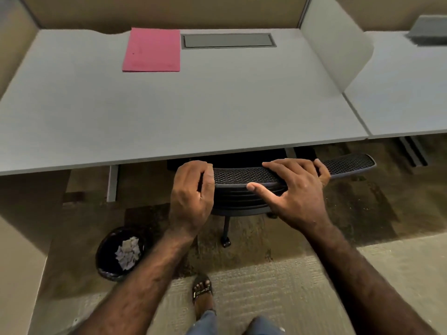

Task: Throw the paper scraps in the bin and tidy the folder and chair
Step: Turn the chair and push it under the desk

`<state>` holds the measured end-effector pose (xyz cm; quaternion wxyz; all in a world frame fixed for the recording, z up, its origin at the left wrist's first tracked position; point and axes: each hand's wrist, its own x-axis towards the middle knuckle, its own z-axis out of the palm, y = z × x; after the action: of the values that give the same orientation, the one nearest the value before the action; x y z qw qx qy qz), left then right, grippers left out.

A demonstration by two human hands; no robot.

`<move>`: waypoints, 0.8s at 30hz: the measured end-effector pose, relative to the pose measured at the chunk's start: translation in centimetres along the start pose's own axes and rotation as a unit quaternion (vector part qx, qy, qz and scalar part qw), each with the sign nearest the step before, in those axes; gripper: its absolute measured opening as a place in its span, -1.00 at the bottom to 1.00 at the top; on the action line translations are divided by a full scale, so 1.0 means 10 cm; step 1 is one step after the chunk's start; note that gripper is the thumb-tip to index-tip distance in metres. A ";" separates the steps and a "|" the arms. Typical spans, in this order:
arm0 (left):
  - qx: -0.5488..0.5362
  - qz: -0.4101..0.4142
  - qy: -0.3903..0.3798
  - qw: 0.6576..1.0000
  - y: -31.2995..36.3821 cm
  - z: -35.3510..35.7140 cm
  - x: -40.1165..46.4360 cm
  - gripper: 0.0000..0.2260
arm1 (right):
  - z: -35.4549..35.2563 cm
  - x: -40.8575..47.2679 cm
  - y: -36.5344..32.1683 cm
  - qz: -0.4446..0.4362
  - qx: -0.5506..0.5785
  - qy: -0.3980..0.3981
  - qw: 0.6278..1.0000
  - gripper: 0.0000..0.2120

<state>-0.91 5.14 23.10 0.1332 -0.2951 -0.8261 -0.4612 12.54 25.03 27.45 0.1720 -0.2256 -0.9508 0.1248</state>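
A black mesh-backed chair (239, 176) stands under the front edge of the grey desk (169, 112), its seat hidden beneath the top. My left hand (192, 192) is curled around the left end of the chair's top rail. My right hand (296, 187) lies over the rail further right, fingers wrapped across it and thumb stretched along the near side. A pink folder (152, 50) lies flat and closed at the back of the desk. On the floor to the left, a black bin (106, 257) holds several white paper scraps (127, 253).
A grey cable hatch (227, 40) is set into the desk beside the folder. A white divider panel (336, 44) separates a second desk (406, 93) on the right. Beige partitions wall the left and back. My sandalled foot (202, 293) stands on the carpet.
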 end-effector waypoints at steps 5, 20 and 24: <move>-0.004 0.015 -0.005 1.000 -0.07 0.18 0.12 -0.80 | -0.03 0.16 0.10 0.011 -0.004 -0.012 1.000 -0.27; 0.021 0.004 -0.023 0.999 0.27 0.40 0.06 -0.81 | -0.27 0.25 0.50 -0.004 0.010 -0.049 0.999 -0.22; 0.037 -0.006 -0.024 0.999 0.39 0.37 0.07 -0.83 | -0.29 0.23 0.53 -0.012 -0.002 -0.063 0.998 -0.20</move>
<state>1.11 10.07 24.05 0.1210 -0.2961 -0.8472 -0.4242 13.74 31.19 29.01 0.1126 -0.2064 -0.9626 0.1344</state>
